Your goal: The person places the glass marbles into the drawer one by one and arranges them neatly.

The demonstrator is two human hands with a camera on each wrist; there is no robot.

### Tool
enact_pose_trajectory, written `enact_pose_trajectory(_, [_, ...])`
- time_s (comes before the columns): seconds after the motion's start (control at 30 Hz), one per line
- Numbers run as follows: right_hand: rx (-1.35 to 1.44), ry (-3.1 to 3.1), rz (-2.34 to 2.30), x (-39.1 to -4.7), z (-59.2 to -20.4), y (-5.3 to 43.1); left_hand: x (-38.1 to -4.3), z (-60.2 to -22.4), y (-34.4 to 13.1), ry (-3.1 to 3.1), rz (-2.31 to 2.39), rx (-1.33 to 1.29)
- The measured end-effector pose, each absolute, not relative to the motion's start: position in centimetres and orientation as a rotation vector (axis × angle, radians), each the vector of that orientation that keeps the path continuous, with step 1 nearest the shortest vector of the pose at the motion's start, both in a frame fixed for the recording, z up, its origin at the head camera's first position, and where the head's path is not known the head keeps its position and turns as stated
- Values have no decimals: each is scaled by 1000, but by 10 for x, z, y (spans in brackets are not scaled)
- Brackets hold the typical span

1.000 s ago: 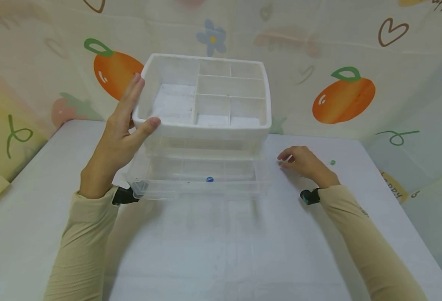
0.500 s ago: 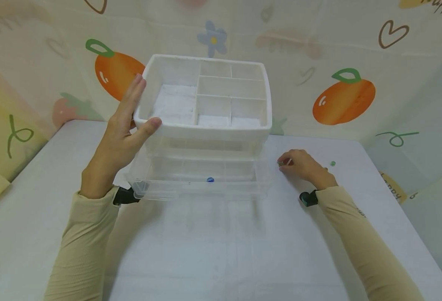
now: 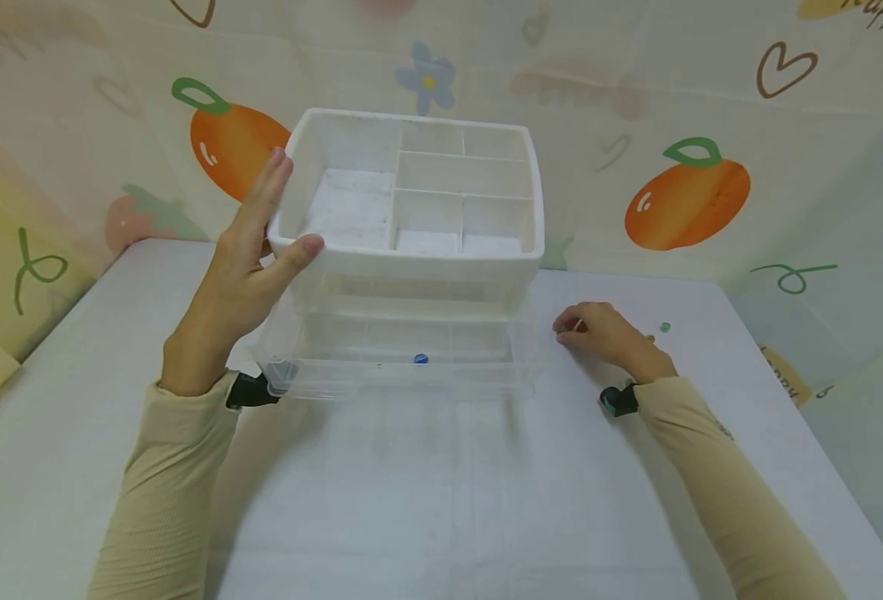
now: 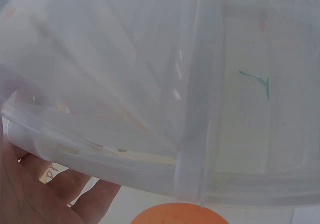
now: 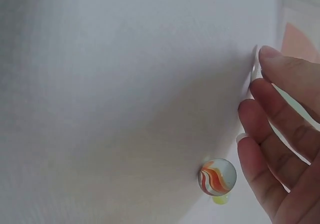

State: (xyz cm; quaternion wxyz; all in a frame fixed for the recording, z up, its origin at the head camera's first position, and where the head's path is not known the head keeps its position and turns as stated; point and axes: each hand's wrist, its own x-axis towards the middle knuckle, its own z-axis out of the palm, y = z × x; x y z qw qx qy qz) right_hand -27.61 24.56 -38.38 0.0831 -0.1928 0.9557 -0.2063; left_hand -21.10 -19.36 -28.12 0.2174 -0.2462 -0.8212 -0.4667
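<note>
My left hand [image 3: 227, 287] grips the left side of a white desktop drawer organizer [image 3: 411, 264], thumb on its front rim. In the left wrist view, fingers [image 4: 97, 201] show beneath the edge of translucent plastic [image 4: 125, 176]. A clear drawer [image 3: 411, 379] is pulled out at the front, with a blue marble [image 3: 421, 359] in it. Right of the organizer, my right hand [image 3: 599, 333] is low over the table, thumb and forefinger pinching a small glassy marble [image 5: 253, 69], mostly hidden. Nearby lie an orange-striped marble [image 5: 217, 177] and a green marble [image 3: 664, 327].
The organizer's top tray has several compartments. A white cloth covers the table [image 3: 381, 500]. A printed fabric backdrop [image 3: 591, 83] with fruit and hearts hangs behind the table and along both sides.
My right fingers have closed around the small marble and the hand has shifted slightly toward me, uncovering the orange-striped marble. My left hand and the organizer stay in place.
</note>
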Motion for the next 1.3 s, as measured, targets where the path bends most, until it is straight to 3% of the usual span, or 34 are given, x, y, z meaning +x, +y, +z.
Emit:
enact_pose_trajectory(0.57, [-507,2850,-646,-269,-382,248,-212,-281,-193,-2283,-1274,-684])
enact_pose_trajectory(1.3, [-658,2898,-656,-258,-351,242,-211,-281,-194,-2284,-1284,-663])
